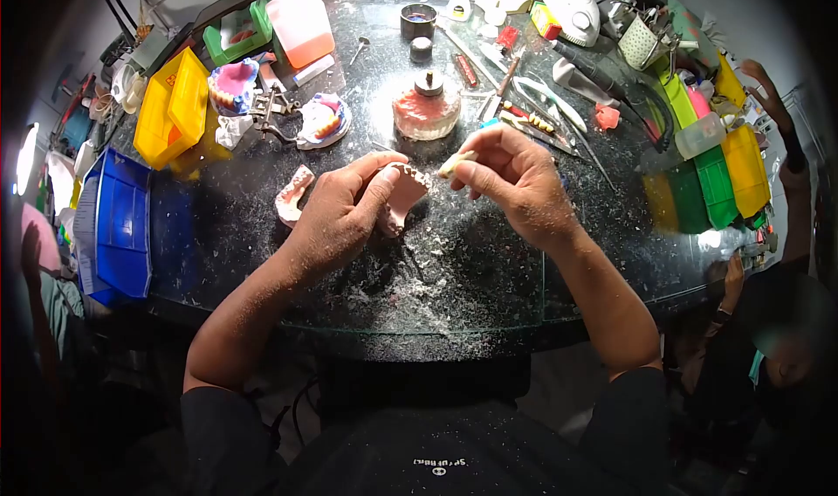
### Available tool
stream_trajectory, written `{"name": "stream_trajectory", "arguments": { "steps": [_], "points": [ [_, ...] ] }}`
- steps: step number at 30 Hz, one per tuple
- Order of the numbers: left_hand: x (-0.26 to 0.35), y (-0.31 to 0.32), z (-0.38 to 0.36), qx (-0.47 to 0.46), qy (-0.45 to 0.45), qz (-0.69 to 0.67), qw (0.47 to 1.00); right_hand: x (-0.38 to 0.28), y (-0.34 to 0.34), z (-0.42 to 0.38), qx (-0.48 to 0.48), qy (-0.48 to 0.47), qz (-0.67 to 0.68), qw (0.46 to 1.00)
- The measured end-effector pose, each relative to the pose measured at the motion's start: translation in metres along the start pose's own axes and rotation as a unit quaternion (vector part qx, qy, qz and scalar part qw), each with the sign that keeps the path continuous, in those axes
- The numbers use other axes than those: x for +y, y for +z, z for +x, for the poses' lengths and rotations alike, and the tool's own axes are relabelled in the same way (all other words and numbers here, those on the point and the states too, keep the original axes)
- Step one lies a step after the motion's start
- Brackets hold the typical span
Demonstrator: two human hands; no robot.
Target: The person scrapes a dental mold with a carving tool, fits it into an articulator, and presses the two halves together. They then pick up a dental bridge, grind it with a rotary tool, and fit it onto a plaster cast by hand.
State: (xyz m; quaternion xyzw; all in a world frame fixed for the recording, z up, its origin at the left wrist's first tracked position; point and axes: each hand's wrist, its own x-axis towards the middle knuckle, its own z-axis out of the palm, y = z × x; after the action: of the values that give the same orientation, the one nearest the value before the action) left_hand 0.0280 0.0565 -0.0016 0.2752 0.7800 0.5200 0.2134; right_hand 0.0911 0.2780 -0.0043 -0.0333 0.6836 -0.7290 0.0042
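My left hand [336, 208] grips a pale plaster dental cast [407, 203], thumb on top, with its row of teeth facing up and to the right. Just right of the cast, my right hand [519, 186] pinches a small pale yellowish piece [453, 163] between thumb and fingers; its exact kind is too small to make out. A slight gap separates that piece from the cast. Beside my left hand lies another pinkish-white dental cast [292, 196]. White dust and crumbs cover the dark table [489, 286] under both hands and cling to my skin.
A glass jar of red liquid [426, 116] stands ahead. Mounted dental models [323, 122] sit left of it, near a yellow bin [170, 103] and a blue bin [122, 225]. Hand tools [537, 116] lie at right, before green and yellow bins [744, 168]. Other people sit at both sides.
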Motion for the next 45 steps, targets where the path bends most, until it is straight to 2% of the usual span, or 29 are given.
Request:
{"name": "stream_trajectory", "arguments": {
  "steps": [1, 2, 3, 4, 5, 6, 9, 10, 13, 18, 20, 21, 22, 23, 24, 25, 27, 28, 29, 31, 32, 33, 35, 37, 39, 40, 41, 43, 45],
  "points": [
    [0.002, 0.001, 0.000, 0.026, 0.045, 0.061, 0.997, 0.004, 0.002, 0.000, -0.004, -0.020, -0.014, 1.000],
    [0.008, 0.001, -0.003, 0.020, -0.033, 0.018, 0.999, 0.008, 0.003, 0.000, -0.008, -0.040, -0.028, 0.999],
    [0.003, 0.001, -0.001, 0.046, 0.014, 0.068, 0.997, 0.011, 0.004, 0.000, -0.013, -0.059, -0.043, 0.997],
    [-0.006, 0.000, 0.001, 0.071, 0.061, 0.119, 0.988, 0.008, 0.007, -0.001, 0.003, -0.105, -0.126, 0.986],
    [-0.012, -0.001, 0.002, 0.097, 0.108, 0.169, 0.975, 0.005, 0.009, -0.002, 0.003, -0.087, -0.094, 0.992],
    [-0.008, -0.004, 0.002, 0.089, 0.094, 0.199, 0.971, 0.003, 0.012, -0.005, 0.004, -0.069, -0.060, 0.996],
    [-0.007, -0.005, 0.004, 0.189, 0.276, 0.372, 0.866, 0.003, 0.016, -0.006, 0.010, -0.048, -0.025, 0.998],
    [0.002, -0.004, 0.004, 0.198, 0.306, 0.365, 0.857, 0.003, 0.017, -0.006, 0.013, -0.046, -0.025, 0.999],
    [0.015, 0.010, -0.007, 0.147, 0.312, 0.175, 0.922, -0.007, 0.022, -0.010, 0.000, -0.016, -0.043, 0.999],
    [0.001, 0.020, -0.008, 0.140, 0.318, 0.140, 0.927, -0.003, 0.024, -0.010, -0.002, -0.019, -0.061, 0.998],
    [0.004, 0.017, -0.008, 0.144, 0.301, 0.137, 0.933, -0.004, 0.002, 0.001, 0.037, -0.129, -0.196, 0.971],
    [0.003, 0.016, -0.008, 0.136, 0.305, 0.131, 0.933, -0.011, -0.020, 0.004, 0.122, -0.133, -0.267, 0.947],
    [0.003, 0.015, -0.006, 0.130, 0.310, 0.125, 0.934, -0.020, -0.044, 0.012, 0.200, -0.191, -0.315, 0.908],
    [0.003, 0.014, -0.006, 0.125, 0.315, 0.121, 0.933, -0.030, -0.061, 0.017, 0.273, -0.175, -0.330, 0.887],
    [0.003, 0.014, -0.007, 0.111, 0.304, 0.112, 0.940, -0.024, -0.093, 0.024, 0.291, -0.202, -0.352, 0.866],
    [0.001, 0.014, -0.007, 0.104, 0.311, 0.107, 0.939, -0.024, -0.113, 0.027, 0.310, -0.160, -0.387, 0.854],
    [-0.004, 0.019, -0.007, 0.083, 0.323, 0.098, 0.938, -0.023, -0.114, 0.040, 0.239, -0.173, -0.495, 0.817],
    [-0.005, 0.021, -0.007, 0.083, 0.334, 0.103, 0.933, -0.022, -0.102, 0.049, 0.177, -0.208, -0.476, 0.836],
    [-0.004, 0.023, -0.007, 0.075, 0.322, 0.101, 0.938, -0.020, -0.102, 0.062, 0.077, -0.239, -0.556, 0.792],
    [-0.002, 0.024, -0.009, 0.064, 0.299, 0.102, 0.947, -0.003, -0.102, 0.082, 0.012, -0.261, -0.662, 0.702],
    [0.000, 0.024, -0.010, 0.066, 0.274, 0.095, 0.955, 0.000, -0.105, 0.089, -0.012, -0.235, -0.671, 0.703],
    [-0.001, 0.024, -0.009, 0.068, 0.292, 0.101, 0.949, 0.001, -0.108, 0.095, -0.038, -0.211, -0.678, 0.703],
    [-0.007, 0.024, -0.007, 0.078, 0.327, 0.111, 0.935, 0.003, -0.119, 0.103, -0.051, -0.244, -0.700, 0.669],
    [-0.007, 0.025, -0.009, 0.050, 0.348, 0.162, 0.922, -0.002, -0.116, 0.098, -0.044, -0.333, -0.692, 0.638],
    [-0.010, 0.029, -0.011, 0.043, 0.359, 0.222, 0.905, -0.008, -0.117, 0.094, 0.019, -0.389, -0.646, 0.657],
    [-0.011, 0.030, -0.011, 0.038, 0.359, 0.244, 0.900, -0.017, -0.113, 0.088, 0.075, -0.424, -0.585, 0.687],
    [-0.011, 0.030, -0.012, 0.035, 0.358, 0.266, 0.894, -0.028, -0.109, 0.074, 0.153, -0.340, -0.535, 0.758],
    [-0.014, 0.029, -0.013, 0.031, 0.347, 0.299, 0.888, -0.054, -0.110, 0.063, 0.260, -0.458, -0.465, 0.712],
    [-0.017, 0.028, -0.010, 0.020, 0.338, 0.319, 0.885, -0.071, -0.117, 0.047, 0.384, -0.537, -0.539, 0.523]
  ]
}}
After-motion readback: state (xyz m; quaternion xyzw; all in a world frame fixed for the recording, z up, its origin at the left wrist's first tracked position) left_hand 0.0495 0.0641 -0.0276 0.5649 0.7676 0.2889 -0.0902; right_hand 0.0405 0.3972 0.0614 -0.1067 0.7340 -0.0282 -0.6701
